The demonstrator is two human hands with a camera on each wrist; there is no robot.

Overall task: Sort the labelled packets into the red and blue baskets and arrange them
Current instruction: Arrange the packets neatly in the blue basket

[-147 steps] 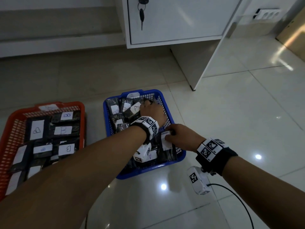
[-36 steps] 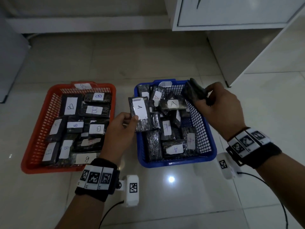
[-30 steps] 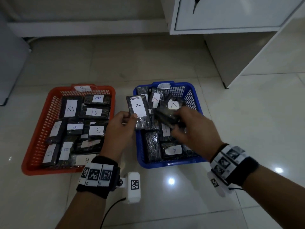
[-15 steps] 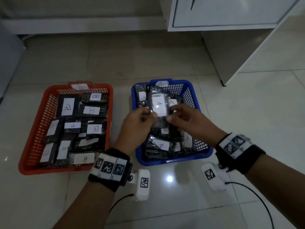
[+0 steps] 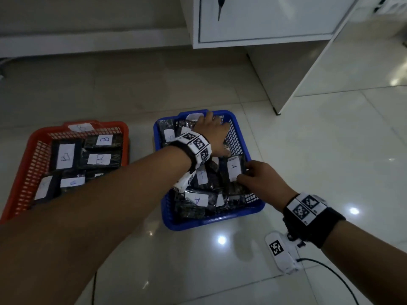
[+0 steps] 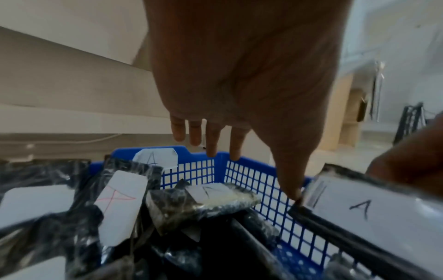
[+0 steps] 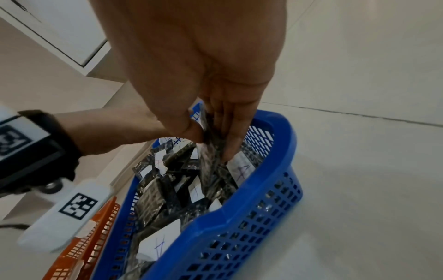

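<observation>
The blue basket (image 5: 257, 208) holds several dark packets with white "A" labels. The red basket (image 5: 19, 177) to its left holds packets labelled "B". My right hand (image 5: 243, 176) pinches one "A" packet (image 5: 233, 170) by its near edge at the basket's right side; in the right wrist view the thumb and fingers (image 7: 230, 147) clamp this packet (image 7: 210, 161) on edge. My left hand (image 5: 209, 128) reaches across to the basket's far end. Its fingers (image 6: 212, 140) are straight over the far rim (image 6: 215, 157), holding nothing, and the thumb tip touches the "A" packet's (image 6: 371, 214) corner.
Both baskets sit on a glossy tiled floor. A white cabinet (image 5: 264, 18) with an open door (image 5: 330, 62) stands behind and to the right. A camera cable (image 5: 330, 274) trails on the floor near my right wrist. My left forearm crosses over the red basket's near corner.
Half a second ago both hands held one "A" packet above the blue basket. The left hand has let go and reached to the far end; the right hand has lowered the packet to the right side.
</observation>
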